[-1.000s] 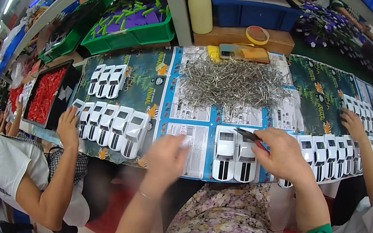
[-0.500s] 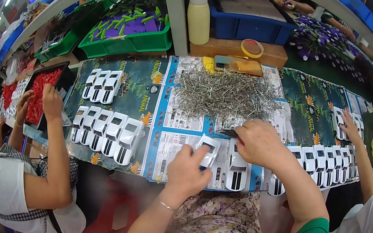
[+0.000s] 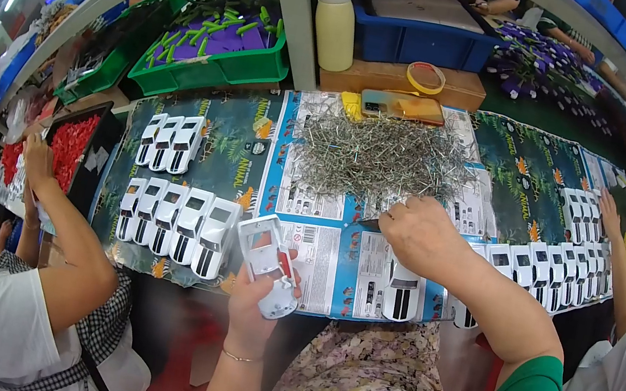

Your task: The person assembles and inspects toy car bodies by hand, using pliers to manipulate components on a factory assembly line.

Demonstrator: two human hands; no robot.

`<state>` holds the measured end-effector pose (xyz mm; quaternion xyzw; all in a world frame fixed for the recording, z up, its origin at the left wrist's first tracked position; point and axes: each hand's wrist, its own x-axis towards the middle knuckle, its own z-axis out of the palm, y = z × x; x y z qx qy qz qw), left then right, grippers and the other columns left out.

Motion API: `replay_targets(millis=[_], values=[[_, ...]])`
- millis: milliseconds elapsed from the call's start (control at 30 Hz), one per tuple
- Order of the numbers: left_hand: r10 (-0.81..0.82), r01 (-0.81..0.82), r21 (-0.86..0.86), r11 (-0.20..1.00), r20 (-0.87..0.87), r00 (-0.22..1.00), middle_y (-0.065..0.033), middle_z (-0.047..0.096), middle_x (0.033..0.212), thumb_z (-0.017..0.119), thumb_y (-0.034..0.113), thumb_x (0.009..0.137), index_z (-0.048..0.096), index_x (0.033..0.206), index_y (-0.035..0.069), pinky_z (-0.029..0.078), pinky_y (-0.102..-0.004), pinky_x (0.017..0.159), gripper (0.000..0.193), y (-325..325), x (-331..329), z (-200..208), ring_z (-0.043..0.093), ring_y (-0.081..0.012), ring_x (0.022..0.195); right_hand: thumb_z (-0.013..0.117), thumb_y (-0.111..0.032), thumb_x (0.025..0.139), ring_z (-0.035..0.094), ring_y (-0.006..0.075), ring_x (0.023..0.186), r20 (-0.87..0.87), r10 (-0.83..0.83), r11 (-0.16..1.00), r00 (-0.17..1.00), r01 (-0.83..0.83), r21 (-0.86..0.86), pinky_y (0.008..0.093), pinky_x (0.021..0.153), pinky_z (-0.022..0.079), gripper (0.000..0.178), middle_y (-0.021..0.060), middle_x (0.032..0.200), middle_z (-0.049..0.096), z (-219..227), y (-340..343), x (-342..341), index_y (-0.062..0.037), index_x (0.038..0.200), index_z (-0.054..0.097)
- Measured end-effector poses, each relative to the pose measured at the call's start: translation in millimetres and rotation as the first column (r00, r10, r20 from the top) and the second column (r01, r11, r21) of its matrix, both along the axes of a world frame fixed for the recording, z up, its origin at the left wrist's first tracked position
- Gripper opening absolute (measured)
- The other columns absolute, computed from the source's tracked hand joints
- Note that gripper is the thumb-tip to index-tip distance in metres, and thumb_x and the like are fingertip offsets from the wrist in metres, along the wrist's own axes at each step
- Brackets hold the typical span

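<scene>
A white toy car body (image 3: 261, 242) rests in my left hand (image 3: 254, 302), fingers wrapped round it. It is turned so that its hollow inside shows, with a red piece in it. My right hand (image 3: 422, 233) is closed at the near edge of a heap of thin metal pins (image 3: 387, 154). Something dark pokes out at its fingertips, too small to make out. Just below that hand another white toy car (image 3: 401, 292) sits on the table, partly hidden by the hand.
White toy cars stand in rows at left (image 3: 168, 220) and right (image 3: 539, 269). Behind the pins lie a phone (image 3: 404, 107) and a tape roll (image 3: 426, 78), with a bottle (image 3: 333, 32) and blue bin (image 3: 419, 43). Co-workers sit either side; a tray (image 3: 75, 145) holds red parts.
My left hand has moved left with the toy car and turned it over, so its hollow inside shows. The right hand has shifted slightly left beside the pins.
</scene>
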<state>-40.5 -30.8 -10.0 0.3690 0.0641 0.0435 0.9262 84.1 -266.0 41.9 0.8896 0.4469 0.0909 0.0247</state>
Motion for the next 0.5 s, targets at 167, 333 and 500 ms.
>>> replay_targets(millis=[167,333,500], values=[[-0.046,0.041,0.064,0.997,0.072,0.996,-0.0210,0.055,0.117,0.059,0.007,0.067,0.029,0.140,-0.004,0.054,-0.0368,0.071,0.080,2,1,-1,0.061,-0.0254,0.086,0.060,-0.011,0.072,0.064,0.0289,0.069,-0.203,-0.059,0.994,0.977,0.076,0.078,0.0412,0.060,0.050,0.009,0.0101,0.071,0.063,9,-4,-7,-0.0053,0.078,0.064],[-0.053,0.046,0.118,0.992,0.062,0.997,-0.0224,0.057,0.113,0.061,0.009,0.063,0.030,0.139,-0.003,0.054,-0.0373,0.069,0.083,-5,10,-3,0.062,-0.0266,0.082,0.062,-0.013,0.074,0.063,0.0291,0.072,-0.290,-0.064,0.969,0.955,0.129,0.212,0.0421,0.062,0.050,0.014,0.0100,0.074,0.063,11,-6,-10,-0.0063,0.086,0.066],[-0.079,0.074,0.081,0.994,0.051,0.996,-0.0243,0.056,0.112,0.055,0.004,0.063,0.028,0.141,-0.002,0.054,-0.0376,0.073,0.082,-5,7,-6,0.061,-0.0259,0.088,0.063,-0.011,0.070,0.061,0.0275,0.074,-0.072,0.023,0.988,0.997,-0.012,0.155,0.0388,0.067,0.048,0.018,0.0077,0.075,0.061,11,1,-3,-0.0072,0.087,0.066]])
